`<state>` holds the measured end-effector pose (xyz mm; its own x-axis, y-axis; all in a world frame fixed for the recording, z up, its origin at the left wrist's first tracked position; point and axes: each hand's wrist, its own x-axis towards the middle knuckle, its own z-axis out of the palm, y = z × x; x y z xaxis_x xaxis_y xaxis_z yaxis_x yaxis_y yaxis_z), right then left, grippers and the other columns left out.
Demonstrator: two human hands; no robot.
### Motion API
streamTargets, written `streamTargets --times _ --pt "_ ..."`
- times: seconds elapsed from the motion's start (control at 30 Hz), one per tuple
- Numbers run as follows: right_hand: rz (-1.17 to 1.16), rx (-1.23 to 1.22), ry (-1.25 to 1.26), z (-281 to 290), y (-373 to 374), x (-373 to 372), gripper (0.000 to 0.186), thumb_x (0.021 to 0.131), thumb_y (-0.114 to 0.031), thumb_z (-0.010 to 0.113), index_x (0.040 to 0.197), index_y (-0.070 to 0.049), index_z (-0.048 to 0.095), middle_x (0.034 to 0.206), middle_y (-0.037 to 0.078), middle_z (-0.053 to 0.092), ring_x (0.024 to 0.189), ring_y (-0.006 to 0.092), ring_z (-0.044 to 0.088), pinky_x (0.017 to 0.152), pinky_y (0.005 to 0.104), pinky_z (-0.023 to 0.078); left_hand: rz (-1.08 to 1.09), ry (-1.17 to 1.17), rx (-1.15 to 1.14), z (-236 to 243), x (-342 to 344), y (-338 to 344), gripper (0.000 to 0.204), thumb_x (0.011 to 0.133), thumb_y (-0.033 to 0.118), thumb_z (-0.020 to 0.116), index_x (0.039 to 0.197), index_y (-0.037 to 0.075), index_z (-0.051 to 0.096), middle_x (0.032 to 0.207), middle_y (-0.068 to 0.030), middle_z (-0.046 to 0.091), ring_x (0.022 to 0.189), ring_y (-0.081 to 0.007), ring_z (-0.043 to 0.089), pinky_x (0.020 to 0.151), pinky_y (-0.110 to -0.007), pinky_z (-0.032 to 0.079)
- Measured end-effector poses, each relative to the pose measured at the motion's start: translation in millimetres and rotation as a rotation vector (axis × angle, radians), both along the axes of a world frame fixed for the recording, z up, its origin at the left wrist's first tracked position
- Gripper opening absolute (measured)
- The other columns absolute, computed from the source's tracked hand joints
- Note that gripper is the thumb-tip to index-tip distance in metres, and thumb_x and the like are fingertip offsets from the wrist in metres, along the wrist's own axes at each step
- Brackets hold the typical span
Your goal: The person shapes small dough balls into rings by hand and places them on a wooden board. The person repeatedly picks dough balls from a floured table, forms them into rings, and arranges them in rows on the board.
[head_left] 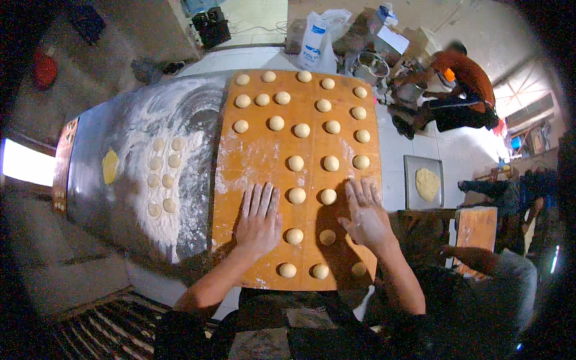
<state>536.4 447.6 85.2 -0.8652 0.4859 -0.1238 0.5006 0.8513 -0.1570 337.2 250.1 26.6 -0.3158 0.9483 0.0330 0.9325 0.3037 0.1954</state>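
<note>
Dough balls (297, 195), head view, stand in loose rows on an orange-brown board (246, 162). The left hand (259, 221) is palm down over the board's bare lower left, fingers slightly apart; the right hand (367, 221), thumb spread and fingers only narrowly parted, lies near the right edge, beside the balls. Contact with the wood cannot be told. At left, a metal table (90, 174) bears dough pieces (168, 180) in two columns on flour (161, 225).

Pale, glossy tiled flr. (393, 137) lies in mixed light, w/ plain beige wall (495, 30) at upper rt.; bright, white rectangular light patch (27, 162) glows far L, edges dim.
</note>
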Motion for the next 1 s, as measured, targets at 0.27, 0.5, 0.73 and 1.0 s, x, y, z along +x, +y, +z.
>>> streamTargets --times 0.27,0.5,0.73,1.0 --pt "0.086 0.216 -0.170 -23 -7 -4 0.065 0.084 -0.024 0.057 0.138 0.010 0.049 0.147 0.022 0.049 0.144 0.0325 0.039 0.118 0.0681 0.002 0.043 -0.058 -0.020 4 12 0 0.066 0.088 0.024 0.057 0.146 -0.004 0.042 0.155 -0.0220 0.037 0.147 -0.0397 0.027 0.123 -0.057 0.014" --pt "-0.168 -0.011 0.013 -19 -59 47 0.071 0.095 -0.033 0.060 0.155 -0.007 0.032 0.162 0.025 0.020 0.148 0.0464 0.024 0.118 0.0682 0.009 0.019 -0.037 -0.051 6 30 -37 0.063 0.090 0.024 0.056 0.146 -0.002 0.044 0.156 -0.0211 0.036 0.147 -0.0391 0.027 0.123 -0.055 0.015" --pt "-0.460 0.002 -0.034 -52 -119 87 0.078 0.097 -0.044 0.051 0.157 -0.002 0.022 0.160 0.034 0.011 0.148 0.0552 0.006 0.116 0.0689 0.002 0.181 -0.171 0.065 10 65 -46 0.066 0.094 0.025 0.055 0.150 -0.001 0.034 0.156 -0.0259 0.032 0.146 -0.0484 0.023 0.120 -0.062 0.013" --pt "-0.500 0.118 0.187 -24 -68 53 0.080 0.098 -0.055 0.045 0.158 -0.006 0.022 0.159 0.036 0.012 0.146 0.0585 0.006 0.112 0.0748 -0.001 0.018 -0.075 0.062 17 115 -22 0.079 0.090 0.044 0.061 0.151 0.003 0.034 0.155 -0.0342 0.027 0.143 -0.0602 0.016 0.114 -0.075 0.007"
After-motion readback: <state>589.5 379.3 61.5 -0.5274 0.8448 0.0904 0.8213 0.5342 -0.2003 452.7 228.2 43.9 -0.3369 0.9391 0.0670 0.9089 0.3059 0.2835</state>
